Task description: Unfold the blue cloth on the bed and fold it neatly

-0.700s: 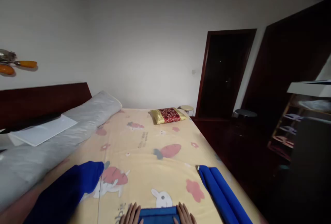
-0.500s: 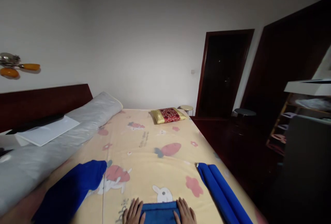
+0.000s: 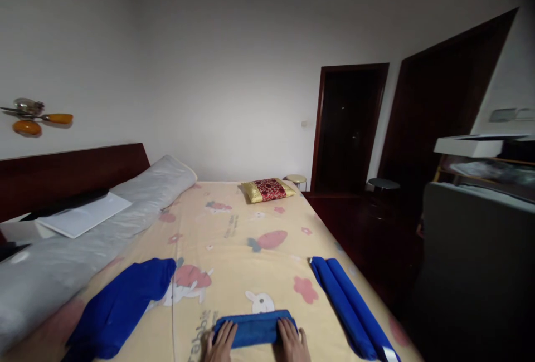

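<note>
My left hand (image 3: 221, 342) and right hand (image 3: 290, 342) lie flat and open on the two ends of the folded blue cloth (image 3: 253, 328), pressing it down onto the bed (image 3: 234, 239) right at the near edge. A moment ago the cloth was a wider, flatter panel half out of view under my palms; now it sits as a narrower, thicker band, so it looks to have been folded or rolled once more, and my view has tipped down to take in the whole of it. I cannot tell whether my thumbs are tucked under its near edge, since the frame cuts them off.

To my left lies a loose blue cloth (image 3: 121, 306), to my right a long blue roll (image 3: 346, 303) near the bed's side. Farther off are a grey bolster (image 3: 104, 228) with a white sheet of paper (image 3: 83, 217) on it, and a red and gold cushion (image 3: 267, 189). Nothing lies between my hands.
</note>
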### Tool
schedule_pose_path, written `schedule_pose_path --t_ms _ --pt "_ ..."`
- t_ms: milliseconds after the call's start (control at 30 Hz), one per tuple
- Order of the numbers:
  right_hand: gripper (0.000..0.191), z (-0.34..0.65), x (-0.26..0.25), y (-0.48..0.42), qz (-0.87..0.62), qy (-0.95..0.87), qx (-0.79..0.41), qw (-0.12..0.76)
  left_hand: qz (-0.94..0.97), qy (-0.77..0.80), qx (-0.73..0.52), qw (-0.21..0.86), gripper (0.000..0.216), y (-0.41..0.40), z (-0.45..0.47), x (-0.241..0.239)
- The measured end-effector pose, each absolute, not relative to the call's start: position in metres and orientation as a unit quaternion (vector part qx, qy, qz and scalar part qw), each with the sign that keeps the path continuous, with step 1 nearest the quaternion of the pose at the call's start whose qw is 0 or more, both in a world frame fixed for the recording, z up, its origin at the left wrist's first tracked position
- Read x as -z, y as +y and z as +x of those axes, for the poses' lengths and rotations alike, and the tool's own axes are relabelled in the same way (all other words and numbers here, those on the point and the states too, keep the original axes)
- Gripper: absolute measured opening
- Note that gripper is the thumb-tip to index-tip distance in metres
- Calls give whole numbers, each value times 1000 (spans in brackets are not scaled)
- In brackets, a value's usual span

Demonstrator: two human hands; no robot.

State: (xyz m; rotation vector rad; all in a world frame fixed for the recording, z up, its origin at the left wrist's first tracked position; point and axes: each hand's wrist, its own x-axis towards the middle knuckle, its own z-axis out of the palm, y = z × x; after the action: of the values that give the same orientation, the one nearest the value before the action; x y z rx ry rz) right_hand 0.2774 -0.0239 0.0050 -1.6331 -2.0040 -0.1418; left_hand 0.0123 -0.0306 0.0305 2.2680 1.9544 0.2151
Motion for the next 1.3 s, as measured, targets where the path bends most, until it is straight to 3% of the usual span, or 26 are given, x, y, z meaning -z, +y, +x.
schedule_pose_path --t_ms 67,200,300,500,900,1300 --pt "41 284 -36 -23 -600 -772 -1 210 745 662 -58 63 67 -32 9 -63" --pt "40 283 -68 -26 -607 -776 -35 168 752 654 -42 73 51 -32 7 -97" --pt "49 279 -72 -29 -614 -774 -57 142 748 656 -38 88 49 -36 11 -98" --pt "46 255 -74 -33 -563 -808 -119 129 778 615 -45 123 56 -39 32 -87" --pt "87 221 -36 -6 -478 -845 -217 103 803 556 -5 215 84 -13 60 -53" --pt "84 224 10 -7 -456 -859 -185 140 806 554 -25 207 94 -16 58 -34"
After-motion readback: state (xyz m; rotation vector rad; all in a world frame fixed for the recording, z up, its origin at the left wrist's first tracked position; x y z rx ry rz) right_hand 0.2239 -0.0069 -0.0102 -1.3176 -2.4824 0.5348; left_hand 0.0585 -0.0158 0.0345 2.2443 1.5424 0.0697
